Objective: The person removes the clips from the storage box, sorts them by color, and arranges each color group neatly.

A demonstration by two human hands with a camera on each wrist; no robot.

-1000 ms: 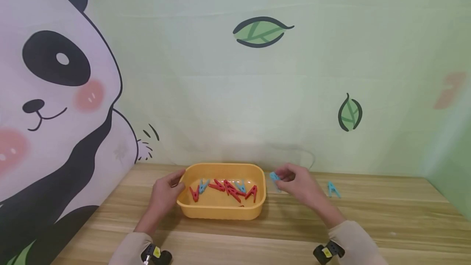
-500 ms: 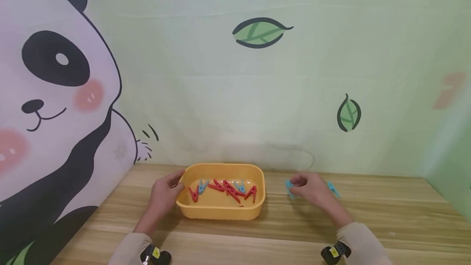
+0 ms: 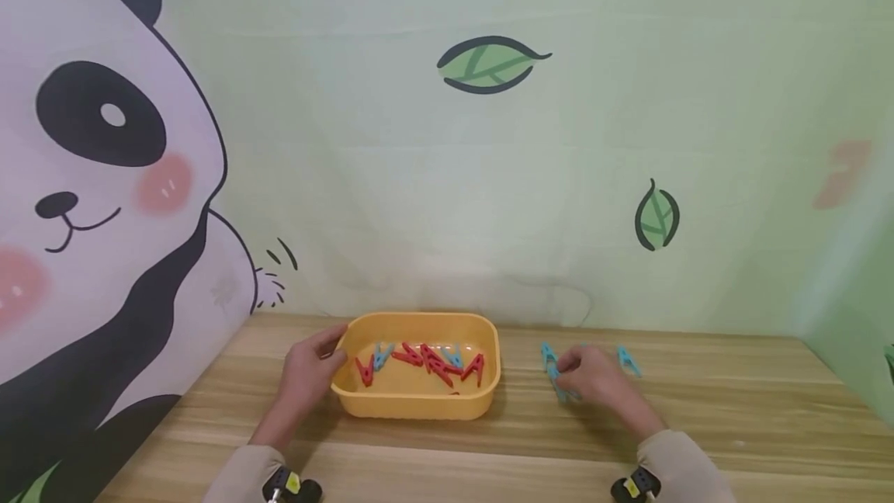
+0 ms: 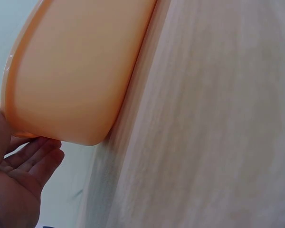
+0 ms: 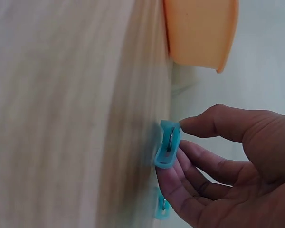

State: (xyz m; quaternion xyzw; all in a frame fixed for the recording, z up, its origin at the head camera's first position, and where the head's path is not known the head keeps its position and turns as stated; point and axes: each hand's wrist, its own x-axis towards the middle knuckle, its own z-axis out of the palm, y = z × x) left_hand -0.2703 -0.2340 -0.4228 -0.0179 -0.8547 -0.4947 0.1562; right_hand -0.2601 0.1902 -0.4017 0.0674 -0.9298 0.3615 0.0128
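Observation:
My left hand holds the left end of a yellow plastic basin, thumb by the rim and fingers against the outer wall. Inside the basin lie several red clothespins and a couple of blue ones. To the right of the basin, my right hand pinches a blue clothespin by its edges, low at the tabletop. Just beyond those fingertips another blue clothespin lies on the table. One more blue clothespin rests right of the hand.
The wooden table runs up to a pale green cloth backdrop printed with a panda and leaves. The backdrop stands close behind the basin. A bit of blue shows just behind the right hand.
My right hand has moved right, away from the basin, then closer to me. A blue clothespin now lies free just beyond it. The left hand and basin stay in place.

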